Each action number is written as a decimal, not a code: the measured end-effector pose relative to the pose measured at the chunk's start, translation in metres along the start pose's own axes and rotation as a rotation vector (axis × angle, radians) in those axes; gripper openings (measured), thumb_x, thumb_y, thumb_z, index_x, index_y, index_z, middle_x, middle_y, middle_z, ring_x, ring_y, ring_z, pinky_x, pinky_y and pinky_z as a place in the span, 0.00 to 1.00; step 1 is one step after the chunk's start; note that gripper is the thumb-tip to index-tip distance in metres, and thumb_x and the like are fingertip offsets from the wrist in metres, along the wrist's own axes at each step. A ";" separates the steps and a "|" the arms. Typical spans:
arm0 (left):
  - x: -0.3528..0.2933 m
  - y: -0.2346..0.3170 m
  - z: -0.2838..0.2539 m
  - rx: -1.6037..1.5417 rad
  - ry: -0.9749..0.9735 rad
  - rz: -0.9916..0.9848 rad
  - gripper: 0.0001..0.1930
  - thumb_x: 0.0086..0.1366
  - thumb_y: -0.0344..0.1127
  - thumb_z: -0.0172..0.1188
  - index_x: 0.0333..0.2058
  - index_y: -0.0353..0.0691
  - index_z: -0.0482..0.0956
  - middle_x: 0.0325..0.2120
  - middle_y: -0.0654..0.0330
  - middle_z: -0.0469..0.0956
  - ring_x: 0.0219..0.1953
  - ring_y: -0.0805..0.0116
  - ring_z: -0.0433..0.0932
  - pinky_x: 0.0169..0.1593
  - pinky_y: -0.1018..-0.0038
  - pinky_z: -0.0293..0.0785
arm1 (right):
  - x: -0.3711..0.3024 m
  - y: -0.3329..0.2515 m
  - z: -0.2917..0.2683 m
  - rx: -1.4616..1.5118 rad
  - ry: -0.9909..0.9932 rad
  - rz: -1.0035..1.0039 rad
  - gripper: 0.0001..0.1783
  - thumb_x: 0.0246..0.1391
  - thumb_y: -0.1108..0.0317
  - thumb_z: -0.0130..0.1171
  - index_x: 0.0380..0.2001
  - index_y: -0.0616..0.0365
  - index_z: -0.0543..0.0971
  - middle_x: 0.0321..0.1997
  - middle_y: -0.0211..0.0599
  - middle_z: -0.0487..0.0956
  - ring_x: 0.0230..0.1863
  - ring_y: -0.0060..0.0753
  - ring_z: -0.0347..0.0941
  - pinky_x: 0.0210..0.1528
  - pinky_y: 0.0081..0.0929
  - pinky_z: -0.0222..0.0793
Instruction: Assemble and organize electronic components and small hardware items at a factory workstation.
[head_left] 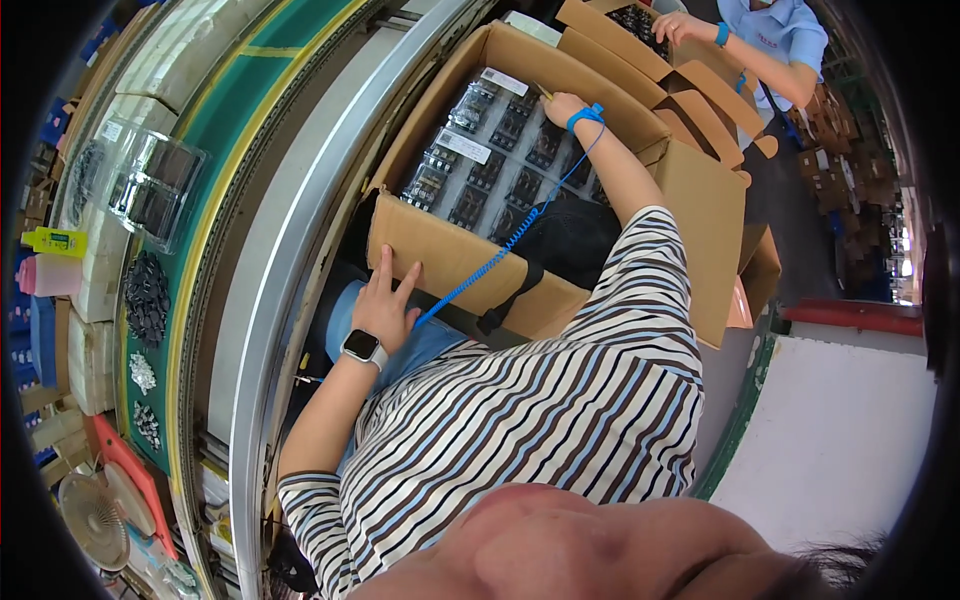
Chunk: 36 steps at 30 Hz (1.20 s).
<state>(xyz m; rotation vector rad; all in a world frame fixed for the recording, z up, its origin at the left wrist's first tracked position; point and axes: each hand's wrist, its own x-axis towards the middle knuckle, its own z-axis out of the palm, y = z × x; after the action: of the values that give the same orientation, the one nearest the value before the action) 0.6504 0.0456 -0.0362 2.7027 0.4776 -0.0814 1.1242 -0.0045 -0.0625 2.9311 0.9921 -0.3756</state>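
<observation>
A large open cardboard box (455,262) stands before me. Clear plastic trays (497,150) of small black parts lie inside it, with white labels (463,147) on top. My left hand (388,305) rests on the box's near wall with its fingers spread. At the box's far right edge, my right hand (566,108) is closed on a thin yellowish stick (543,91), perhaps a pen; its kind is too small to tell. A blue wrist strap (584,118) circles my right wrist, and its coiled blue cord (490,264) crosses over the box. Something black (570,238) fills the box's near right corner.
On the left, a green conveyor belt (160,385) carries a clear plastic tray (155,190), black parts (148,298) and white pieces (142,373). A metal rail (262,345) runs between. Another person's hand (683,30) reaches into a further cardboard box (612,40). A white panel (825,440) lies right.
</observation>
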 end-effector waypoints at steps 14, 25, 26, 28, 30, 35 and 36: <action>0.004 -0.011 0.010 -0.054 0.055 0.048 0.35 0.44 0.36 0.61 0.54 0.54 0.60 0.58 0.43 0.46 0.50 0.55 0.64 0.45 0.66 0.65 | 0.011 0.019 -0.002 0.052 -0.022 -0.226 0.31 0.52 0.48 0.35 0.37 0.68 0.73 0.42 0.64 0.69 0.48 0.58 0.63 0.52 0.40 0.56; -0.011 -0.005 -0.003 0.005 0.055 -0.019 0.34 0.47 0.37 0.60 0.55 0.56 0.58 0.58 0.44 0.44 0.54 0.55 0.61 0.46 0.67 0.64 | 0.014 0.011 -0.001 -0.012 -0.011 -0.196 0.26 0.52 0.52 0.42 0.39 0.69 0.70 0.42 0.62 0.70 0.47 0.57 0.64 0.50 0.42 0.59; -0.014 -0.005 -0.006 0.004 0.053 -0.007 0.35 0.47 0.37 0.60 0.55 0.56 0.58 0.59 0.45 0.45 0.54 0.55 0.60 0.46 0.67 0.63 | 0.015 0.014 -0.005 -0.020 0.001 -0.196 0.26 0.52 0.52 0.42 0.39 0.69 0.70 0.42 0.62 0.70 0.47 0.57 0.64 0.50 0.42 0.59; -0.019 -0.008 -0.007 0.005 0.056 -0.001 0.35 0.47 0.37 0.60 0.56 0.56 0.57 0.59 0.45 0.45 0.54 0.55 0.60 0.47 0.66 0.63 | 0.012 0.016 -0.005 0.031 0.003 -0.161 0.27 0.52 0.52 0.41 0.39 0.69 0.70 0.42 0.62 0.70 0.47 0.57 0.65 0.50 0.42 0.59; -0.022 -0.013 -0.001 0.066 0.103 0.019 0.34 0.47 0.39 0.60 0.55 0.56 0.59 0.59 0.48 0.46 0.53 0.56 0.61 0.48 0.64 0.63 | 0.016 0.008 -0.002 0.038 0.008 -0.177 0.27 0.52 0.51 0.41 0.39 0.69 0.71 0.43 0.62 0.70 0.47 0.57 0.65 0.50 0.42 0.59; -0.023 -0.010 -0.001 0.055 0.177 0.062 0.30 0.49 0.38 0.56 0.54 0.54 0.60 0.58 0.48 0.49 0.52 0.55 0.62 0.47 0.62 0.64 | 0.015 0.027 -0.004 -0.031 -0.005 -0.102 0.28 0.52 0.51 0.39 0.42 0.66 0.71 0.47 0.61 0.67 0.52 0.54 0.61 0.54 0.39 0.56; -0.019 -0.008 -0.003 0.033 0.204 0.096 0.29 0.50 0.38 0.56 0.53 0.53 0.61 0.57 0.48 0.50 0.52 0.55 0.63 0.47 0.62 0.64 | 0.018 0.035 -0.002 0.003 -0.022 -0.105 0.27 0.52 0.51 0.39 0.43 0.64 0.70 0.48 0.60 0.67 0.53 0.54 0.60 0.55 0.38 0.55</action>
<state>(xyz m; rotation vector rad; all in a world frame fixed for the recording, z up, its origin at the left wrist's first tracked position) 0.6294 0.0477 -0.0339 2.7750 0.4066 0.2160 1.1595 -0.0214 -0.0665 2.8786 1.1459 -0.4124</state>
